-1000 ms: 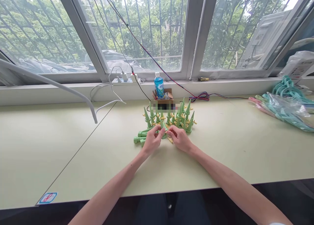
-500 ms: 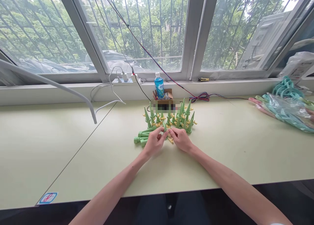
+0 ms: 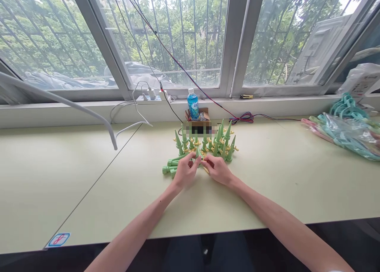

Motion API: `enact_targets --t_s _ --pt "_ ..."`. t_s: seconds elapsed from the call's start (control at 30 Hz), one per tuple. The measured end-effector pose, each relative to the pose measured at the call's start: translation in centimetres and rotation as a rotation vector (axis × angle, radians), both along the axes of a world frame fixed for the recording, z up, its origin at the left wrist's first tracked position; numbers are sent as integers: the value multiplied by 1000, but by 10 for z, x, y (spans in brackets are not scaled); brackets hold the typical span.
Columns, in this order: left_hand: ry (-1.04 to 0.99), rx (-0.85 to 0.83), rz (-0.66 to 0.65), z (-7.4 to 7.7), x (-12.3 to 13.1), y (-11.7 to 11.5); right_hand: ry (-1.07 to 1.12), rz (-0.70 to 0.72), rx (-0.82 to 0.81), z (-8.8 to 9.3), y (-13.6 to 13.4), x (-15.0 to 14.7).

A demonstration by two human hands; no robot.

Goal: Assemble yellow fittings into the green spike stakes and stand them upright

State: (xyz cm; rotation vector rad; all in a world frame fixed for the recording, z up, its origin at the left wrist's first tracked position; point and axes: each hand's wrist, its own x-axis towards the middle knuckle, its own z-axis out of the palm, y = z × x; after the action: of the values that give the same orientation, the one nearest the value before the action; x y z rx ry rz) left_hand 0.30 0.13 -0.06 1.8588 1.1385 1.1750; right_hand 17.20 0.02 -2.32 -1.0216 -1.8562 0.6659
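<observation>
In my left hand (image 3: 186, 171), the fingers are closed around a green plastic watering spike (image 3: 198, 152) that points upward. My right hand (image 3: 218, 169) pinches a small yellow valve (image 3: 202, 158) against the side of that spike. Fingers partly cover the spot where the two parts meet. Behind my hands stand several upright green spikes (image 3: 219, 134) with yellow valves on them. By my left hand lie several loose green spikes (image 3: 170, 169) on their sides. A loose yellow piece (image 3: 206, 170) rests on the table below my right fingers.
A small cardboard box (image 3: 198, 123) with a blue-liquid bottle (image 3: 193, 105) stands behind the spikes. Coiled wires (image 3: 245, 117) lie to its right. Plastic-wrapped hangers (image 3: 350, 131) occupy the far right. A white tube (image 3: 74, 100) juts in from the left over the table (image 3: 118, 200).
The spike in my left hand has tipped slightly and shifted a little left. My right fingertips have moved slightly left and down, closer against it.
</observation>
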Motion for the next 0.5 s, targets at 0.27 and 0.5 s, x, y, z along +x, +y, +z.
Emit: enact_targets --t_s 0.27,0.5 --pt "74 34 -30 0 -1 -2 -38 -19 10 -5 3 1" --pt "29 32 -53 1 -1 -1 -61 -41 5 -5 4 1"
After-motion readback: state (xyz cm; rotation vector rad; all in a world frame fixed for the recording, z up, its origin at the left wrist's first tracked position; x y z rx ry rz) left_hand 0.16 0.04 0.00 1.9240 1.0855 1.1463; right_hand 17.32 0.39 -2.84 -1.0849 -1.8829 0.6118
